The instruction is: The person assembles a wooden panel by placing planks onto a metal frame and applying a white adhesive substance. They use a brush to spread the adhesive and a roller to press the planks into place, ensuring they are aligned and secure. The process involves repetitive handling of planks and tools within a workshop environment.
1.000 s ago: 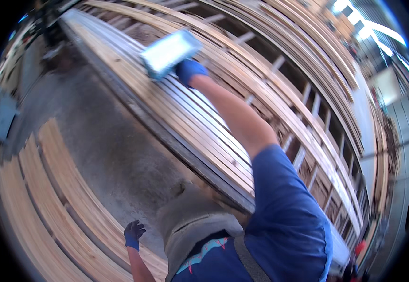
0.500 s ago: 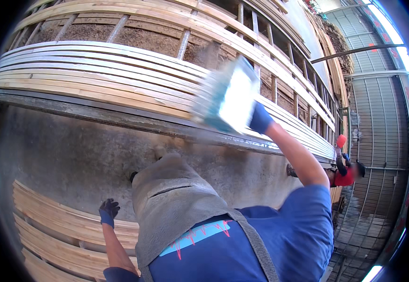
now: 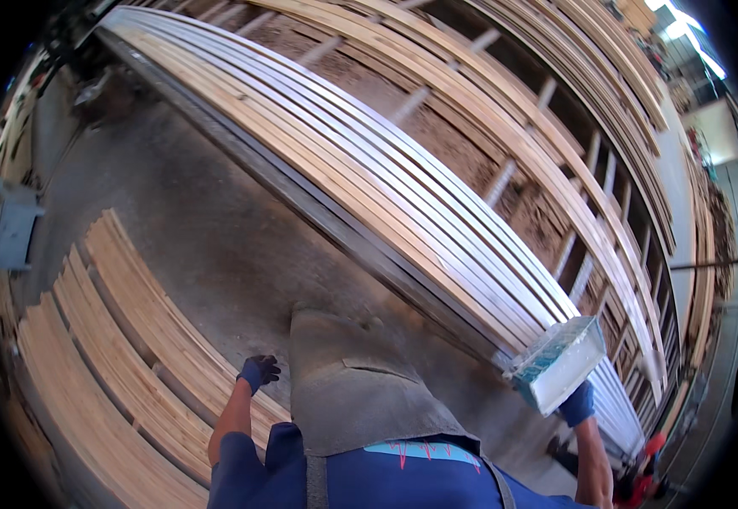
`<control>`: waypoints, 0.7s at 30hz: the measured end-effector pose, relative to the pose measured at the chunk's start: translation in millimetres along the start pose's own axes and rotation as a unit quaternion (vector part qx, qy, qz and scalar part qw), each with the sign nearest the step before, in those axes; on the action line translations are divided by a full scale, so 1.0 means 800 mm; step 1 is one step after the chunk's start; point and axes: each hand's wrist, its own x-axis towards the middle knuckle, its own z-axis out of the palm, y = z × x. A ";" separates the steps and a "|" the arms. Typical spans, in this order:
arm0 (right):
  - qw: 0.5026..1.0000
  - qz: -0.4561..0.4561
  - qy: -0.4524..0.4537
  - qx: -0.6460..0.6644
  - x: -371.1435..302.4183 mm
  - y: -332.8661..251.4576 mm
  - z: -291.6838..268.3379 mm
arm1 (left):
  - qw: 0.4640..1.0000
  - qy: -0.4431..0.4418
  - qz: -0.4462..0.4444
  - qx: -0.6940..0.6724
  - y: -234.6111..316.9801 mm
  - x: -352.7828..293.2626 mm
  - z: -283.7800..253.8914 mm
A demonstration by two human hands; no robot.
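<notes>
My right hand (image 3: 579,404), in a blue glove, grips a box-shaped teal container (image 3: 565,360) with white, paint-like smears, tilted over the right end of a row of long wooden strips. The strips on the far side (image 3: 437,182) are coated white. Nearer ones (image 3: 301,161) show bare, pale wood. Whether the container touches the strips I cannot tell. My left hand (image 3: 258,371), in a dark blue glove, hangs empty beside my grey apron (image 3: 360,399), its fingers apart, near stacked bare boards (image 3: 157,305).
A dark ledge (image 3: 301,216) runs along the near side of the strips. Beyond them lie racks with more lumber (image 3: 470,76). A grey box-like object (image 3: 14,225) stands at far left. Another person in red (image 3: 636,488) is at the lower right, by the strips' end.
The view has turned, so the strips now slant down to the right. My right hand has brought the container from mid-row toward the right end. My left hand still hangs empty.
</notes>
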 end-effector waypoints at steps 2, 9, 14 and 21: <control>0.997 -0.031 0.037 0.054 0.063 -0.058 0.001 | 1.000 0.024 -0.002 -0.008 -0.001 0.003 -0.020; 0.970 -0.227 0.082 0.037 0.330 -0.317 -0.044 | 0.997 0.014 -0.014 -0.071 0.050 0.040 -0.115; 0.937 -0.327 0.106 -0.064 0.566 -0.557 -0.063 | 0.976 -0.003 0.046 -0.211 0.101 0.080 -0.212; 0.961 -0.275 0.039 -0.006 0.793 -0.970 -0.133 | 0.978 0.048 0.100 -0.174 0.217 0.089 -0.355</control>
